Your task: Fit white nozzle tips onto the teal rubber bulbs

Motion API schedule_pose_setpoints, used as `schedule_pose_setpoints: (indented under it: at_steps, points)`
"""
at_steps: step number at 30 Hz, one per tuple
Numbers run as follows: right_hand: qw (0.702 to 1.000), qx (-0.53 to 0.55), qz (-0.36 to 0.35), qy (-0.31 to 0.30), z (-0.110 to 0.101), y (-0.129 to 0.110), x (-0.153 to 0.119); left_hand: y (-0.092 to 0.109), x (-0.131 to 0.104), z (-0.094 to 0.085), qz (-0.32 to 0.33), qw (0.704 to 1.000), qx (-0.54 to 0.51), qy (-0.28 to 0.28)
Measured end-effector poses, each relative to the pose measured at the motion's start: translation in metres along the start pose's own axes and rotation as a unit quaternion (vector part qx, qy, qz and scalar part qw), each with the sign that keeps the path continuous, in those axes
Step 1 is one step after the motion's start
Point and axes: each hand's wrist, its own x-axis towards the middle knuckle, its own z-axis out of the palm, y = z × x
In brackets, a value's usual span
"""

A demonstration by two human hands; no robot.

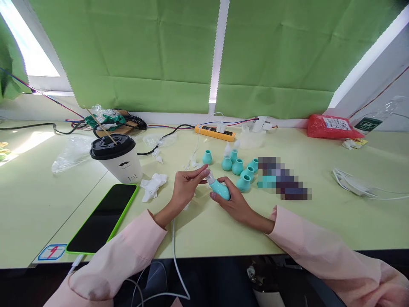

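My right hand (238,204) is wrapped round a teal bulb syringe (221,190), which is tilted with its nozzle up and to the left. With the fingertips of my left hand (185,186) I pinch its clear nozzle (209,177). Just beyond my hands one teal bulb (207,157) stands with its round mouth uncovered. Several more teal bulbs (237,166) stand in a cluster to the right of it. Two at the back of that cluster carry clear pointed nozzles (227,150). Small clear pieces lie on the table under my left hand, partly hidden.
On the left are a lidded paper cup (123,164) with a stick in it, a phone (104,217) and a crumpled tissue (154,186). An orange power strip (214,132) lies at the back. Rightward are a red package (332,127), a face mask (353,183) and a pixelated patch. A white cable crosses the front edge.
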Motion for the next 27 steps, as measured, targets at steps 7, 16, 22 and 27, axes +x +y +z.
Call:
schedule_pose_setpoints:
  at_steps: [7, 16, 22, 27]
  points:
    - [0.999, 0.043, 0.001, 0.006, 0.0, 0.001, 0.0, 0.002, -0.001, -0.002, 0.014, 0.998, 0.029, -0.059]
    - [0.998, -0.052, -0.012, 0.017, -0.003, -0.001, -0.001, 0.006, 0.0, -0.006, -0.004, 0.998, 0.054, -0.042]
    - [0.996, 0.083, 0.01, -0.042, -0.002, 0.001, 0.001, 0.007, 0.003, -0.009, -0.019, 0.997, 0.017, -0.079]
    - [0.964, 0.222, 0.088, -0.115, -0.003, -0.003, 0.002, 0.007, 0.005, -0.011, -0.027, 0.995, 0.018, -0.094]
